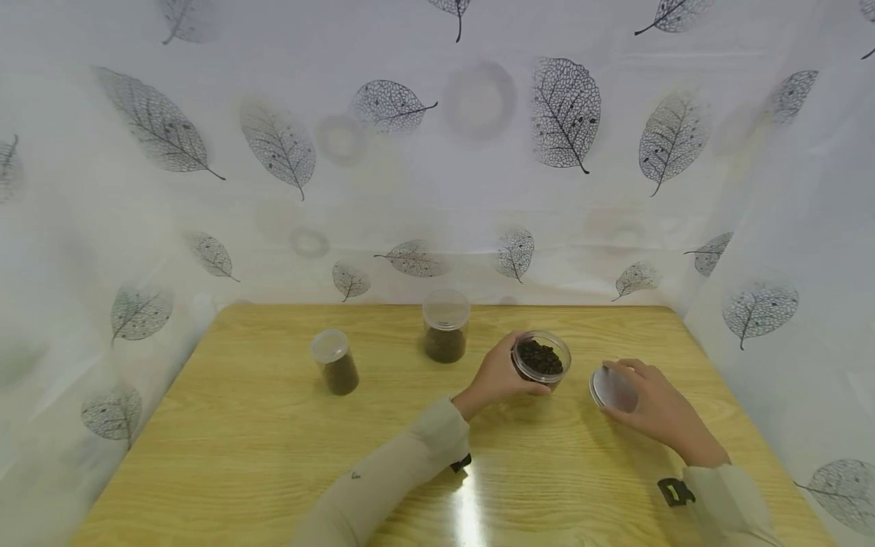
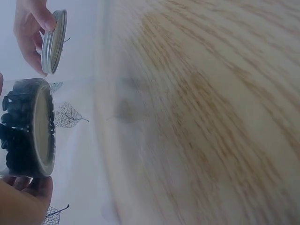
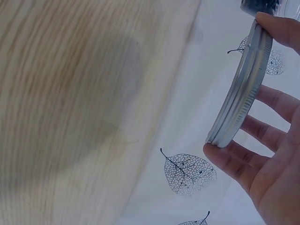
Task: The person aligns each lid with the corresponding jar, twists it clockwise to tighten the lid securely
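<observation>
The jar is in your left hand, right of the middle of the table and nearer its far edge. Seen from the head, its round mouth faces up towards you, its short upright axis leans slightly, and dark pieces show inside. Your left fingers and thumb curl around its side. Just right of it, your right hand grasps a silvery lid by the rim, its flat face tilted. Only this view takes in the tall narrow container on the left and the wider container near the back, both upright with dark contents

From the left wrist you see what the head camera hides: the jar's base, facing right towards the tabletop and clear of it, the axis lying across the picture. Your fingers press its lower side, and the lid hangs apart above it

From the right wrist the lid shows nearly edge-on, its long line slanting, its ribbed edge plain to see; your thumb pinches the upper end, fingertips the lower. A bit of the jar enters at the top

The table has yellowish wood grain and a bright reflection; a pale leaf-printed sheet surrounds it
</observation>
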`<move>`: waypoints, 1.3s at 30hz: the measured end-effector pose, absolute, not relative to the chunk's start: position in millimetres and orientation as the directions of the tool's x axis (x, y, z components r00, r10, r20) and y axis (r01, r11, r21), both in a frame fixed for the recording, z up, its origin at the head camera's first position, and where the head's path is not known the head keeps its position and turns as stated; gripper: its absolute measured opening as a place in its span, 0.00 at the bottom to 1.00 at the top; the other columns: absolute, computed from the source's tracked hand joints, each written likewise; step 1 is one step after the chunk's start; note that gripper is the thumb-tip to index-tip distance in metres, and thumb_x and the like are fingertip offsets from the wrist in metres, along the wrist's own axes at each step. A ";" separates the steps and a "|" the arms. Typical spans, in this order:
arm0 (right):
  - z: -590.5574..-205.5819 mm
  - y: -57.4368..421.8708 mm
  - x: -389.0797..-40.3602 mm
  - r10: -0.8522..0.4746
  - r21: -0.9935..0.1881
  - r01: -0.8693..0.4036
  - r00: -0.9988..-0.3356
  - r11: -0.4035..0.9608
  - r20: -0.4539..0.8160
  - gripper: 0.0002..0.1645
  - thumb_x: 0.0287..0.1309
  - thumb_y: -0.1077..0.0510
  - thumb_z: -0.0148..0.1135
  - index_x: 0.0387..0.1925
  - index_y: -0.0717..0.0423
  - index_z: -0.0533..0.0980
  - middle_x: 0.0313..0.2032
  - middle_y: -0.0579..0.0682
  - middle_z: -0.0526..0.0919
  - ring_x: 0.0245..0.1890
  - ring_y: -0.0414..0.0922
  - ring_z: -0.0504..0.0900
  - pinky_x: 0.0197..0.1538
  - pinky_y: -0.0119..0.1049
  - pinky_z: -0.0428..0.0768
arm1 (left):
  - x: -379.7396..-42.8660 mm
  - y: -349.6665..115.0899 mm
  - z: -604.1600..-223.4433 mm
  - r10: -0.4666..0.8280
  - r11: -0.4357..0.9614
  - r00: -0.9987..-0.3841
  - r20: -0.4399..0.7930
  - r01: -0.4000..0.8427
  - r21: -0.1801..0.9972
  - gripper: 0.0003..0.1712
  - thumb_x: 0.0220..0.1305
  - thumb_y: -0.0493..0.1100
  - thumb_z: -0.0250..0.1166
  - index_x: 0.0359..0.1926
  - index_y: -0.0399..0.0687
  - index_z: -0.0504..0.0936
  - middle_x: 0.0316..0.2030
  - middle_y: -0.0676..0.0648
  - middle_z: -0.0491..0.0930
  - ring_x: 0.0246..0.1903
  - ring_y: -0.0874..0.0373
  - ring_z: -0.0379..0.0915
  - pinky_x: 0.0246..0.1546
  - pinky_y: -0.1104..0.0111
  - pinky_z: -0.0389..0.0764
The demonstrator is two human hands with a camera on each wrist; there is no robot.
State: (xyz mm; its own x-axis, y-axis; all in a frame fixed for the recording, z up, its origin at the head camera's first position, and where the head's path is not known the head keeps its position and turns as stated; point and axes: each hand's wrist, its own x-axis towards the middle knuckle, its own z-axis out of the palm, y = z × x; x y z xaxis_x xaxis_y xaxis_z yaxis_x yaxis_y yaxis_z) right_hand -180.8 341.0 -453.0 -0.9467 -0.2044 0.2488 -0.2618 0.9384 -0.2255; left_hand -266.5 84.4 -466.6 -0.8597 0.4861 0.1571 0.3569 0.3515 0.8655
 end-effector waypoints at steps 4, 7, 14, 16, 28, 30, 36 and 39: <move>-451.4 338.4 -182.3 -0.214 -0.219 -0.272 -0.942 0.937 0.258 0.41 0.41 0.46 0.73 0.58 0.57 0.71 0.52 0.60 0.73 0.49 0.62 0.73 0.41 0.58 0.79 | -262.5 76.9 -466.3 0.496 0.337 -0.852 0.171 0.370 0.866 0.55 0.34 0.50 0.80 0.66 0.51 0.63 0.61 0.51 0.71 0.60 0.57 0.68 0.62 0.65 0.71; -449.0 335.5 -182.2 -0.226 -0.215 -0.288 -0.935 0.933 0.273 0.42 0.40 0.47 0.74 0.58 0.57 0.71 0.52 0.59 0.73 0.49 0.61 0.73 0.40 0.58 0.79 | -259.0 70.4 -464.9 0.499 0.336 -0.847 0.180 0.381 0.861 0.55 0.34 0.51 0.80 0.66 0.52 0.63 0.61 0.51 0.71 0.60 0.57 0.69 0.61 0.65 0.71; -442.5 326.0 -181.4 -0.253 -0.214 -0.324 -0.919 0.921 0.301 0.41 0.41 0.46 0.74 0.57 0.56 0.72 0.53 0.58 0.74 0.50 0.60 0.73 0.39 0.56 0.80 | -252.1 55.2 -461.4 0.499 0.341 -0.848 0.178 0.381 0.859 0.56 0.34 0.51 0.80 0.67 0.51 0.62 0.61 0.51 0.71 0.61 0.56 0.68 0.63 0.63 0.69; -441.1 323.5 -181.4 -0.259 -0.213 -0.329 -0.918 0.920 0.300 0.41 0.41 0.46 0.74 0.57 0.55 0.71 0.53 0.58 0.74 0.51 0.60 0.73 0.40 0.56 0.80 | -250.8 51.9 -461.1 0.499 0.341 -0.846 0.187 0.390 0.855 0.56 0.34 0.51 0.80 0.66 0.50 0.63 0.61 0.50 0.71 0.61 0.55 0.68 0.63 0.62 0.69; -436.5 311.8 -182.5 -0.309 -0.206 -0.391 -0.887 0.897 0.343 0.41 0.40 0.46 0.74 0.57 0.55 0.71 0.53 0.57 0.74 0.50 0.58 0.73 0.40 0.55 0.80 | -239.9 34.6 -459.2 0.507 0.382 -0.831 0.231 0.456 0.804 0.56 0.31 0.48 0.82 0.64 0.47 0.65 0.59 0.48 0.73 0.60 0.55 0.69 0.63 0.63 0.70; -435.8 310.4 -182.3 -0.312 -0.206 -0.395 -0.885 0.895 0.345 0.41 0.40 0.45 0.74 0.57 0.54 0.71 0.53 0.57 0.74 0.50 0.58 0.73 0.40 0.55 0.80 | -238.2 31.7 -458.8 0.503 0.380 -0.834 0.228 0.451 0.808 0.56 0.31 0.47 0.82 0.65 0.47 0.65 0.59 0.48 0.73 0.60 0.55 0.69 0.63 0.63 0.69; -435.2 306.1 -180.9 -0.324 -0.210 -0.413 -0.877 0.886 0.356 0.42 0.39 0.46 0.75 0.57 0.54 0.71 0.53 0.57 0.74 0.50 0.59 0.73 0.39 0.55 0.81 | -234.0 23.1 -459.8 0.496 0.367 -0.839 0.223 0.435 0.822 0.56 0.30 0.46 0.82 0.65 0.44 0.65 0.60 0.47 0.73 0.61 0.54 0.68 0.64 0.63 0.68; -436.7 303.8 -180.4 -0.330 -0.206 -0.423 -0.869 0.882 0.369 0.42 0.38 0.47 0.75 0.57 0.54 0.71 0.53 0.57 0.74 0.50 0.59 0.73 0.39 0.56 0.81 | -231.7 19.0 -461.7 0.496 0.366 -0.841 0.216 0.428 0.826 0.57 0.30 0.45 0.82 0.65 0.44 0.65 0.60 0.47 0.72 0.61 0.54 0.68 0.63 0.63 0.69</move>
